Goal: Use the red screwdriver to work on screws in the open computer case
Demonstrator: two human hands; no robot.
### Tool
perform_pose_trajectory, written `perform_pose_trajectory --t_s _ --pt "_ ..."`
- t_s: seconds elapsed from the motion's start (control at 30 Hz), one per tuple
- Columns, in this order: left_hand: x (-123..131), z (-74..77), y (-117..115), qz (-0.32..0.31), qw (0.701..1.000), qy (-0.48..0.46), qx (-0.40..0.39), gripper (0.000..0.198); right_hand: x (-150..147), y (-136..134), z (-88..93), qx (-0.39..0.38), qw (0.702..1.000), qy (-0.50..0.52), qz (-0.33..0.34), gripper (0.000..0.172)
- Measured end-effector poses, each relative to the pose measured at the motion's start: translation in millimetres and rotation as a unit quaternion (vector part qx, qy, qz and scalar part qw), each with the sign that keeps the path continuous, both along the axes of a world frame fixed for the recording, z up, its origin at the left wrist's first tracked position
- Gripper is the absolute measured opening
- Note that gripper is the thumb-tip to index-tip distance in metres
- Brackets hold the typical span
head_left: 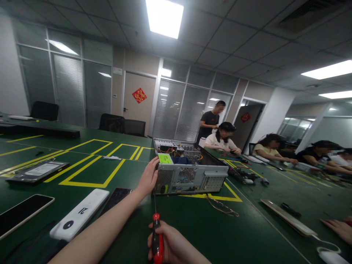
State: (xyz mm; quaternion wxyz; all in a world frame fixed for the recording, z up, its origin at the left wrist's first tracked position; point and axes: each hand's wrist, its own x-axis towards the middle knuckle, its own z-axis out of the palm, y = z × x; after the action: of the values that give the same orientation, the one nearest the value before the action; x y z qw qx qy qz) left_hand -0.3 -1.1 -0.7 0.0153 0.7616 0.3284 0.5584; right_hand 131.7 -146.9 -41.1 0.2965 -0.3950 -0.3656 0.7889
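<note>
Far to the left of your left hand, a black tablet [37, 171] lies on the green table [214, 227], and nearer you a phone [23, 212] lies flat at the table edge. Just left of your left forearm sits a white device [79, 214] marked "21", with a dark slab [115, 198] beside it, partly under the arm.

Your left hand [148, 178] is closed over the left end of the open PC case [189, 172], fingers wrapped on its corner next to the green label [165, 158]. The case lies on its side straight ahead of you, within a yellow marked box, wires showing inside.

Your right hand [170, 245] grips the red handle of a screwdriver [157, 234]; its shaft points up toward the case's rear panel, just below your left hand. Whether the tip touches the case, you cannot tell.

To the right of that grip, a loose wire [221, 205] lies on the table, then a long flat panel [288, 218]. Farther right, another person's hand [339, 228] rests at the edge, and people [222, 137] sit along the far side.
</note>
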Motion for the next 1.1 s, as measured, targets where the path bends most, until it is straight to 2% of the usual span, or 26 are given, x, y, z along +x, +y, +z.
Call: perform_pose_trajectory --t_s 0.67,0.87,0.97,1.1 --pt "0 0.0 1 0.001 1.0 0.004 0.008 0.042 2 -1 0.8 -0.004 1.0 0.003 -0.008 0.038" --pt "0 0.7 0 0.003 1.0 0.006 0.009 0.042 3 -3 6.2 -0.035 0.997 -0.016 -0.07 0.029" --pt "0 0.0 1 0.002 1.0 0.005 0.009 0.042 2 -4 9.7 -0.045 0.996 -0.009 -0.07 0.03" --pt "0 -0.6 2 0.0 1.0 0.003 0.006 0.042 4 -7 14.6 -0.069 0.994 0.072 -0.037 0.042"
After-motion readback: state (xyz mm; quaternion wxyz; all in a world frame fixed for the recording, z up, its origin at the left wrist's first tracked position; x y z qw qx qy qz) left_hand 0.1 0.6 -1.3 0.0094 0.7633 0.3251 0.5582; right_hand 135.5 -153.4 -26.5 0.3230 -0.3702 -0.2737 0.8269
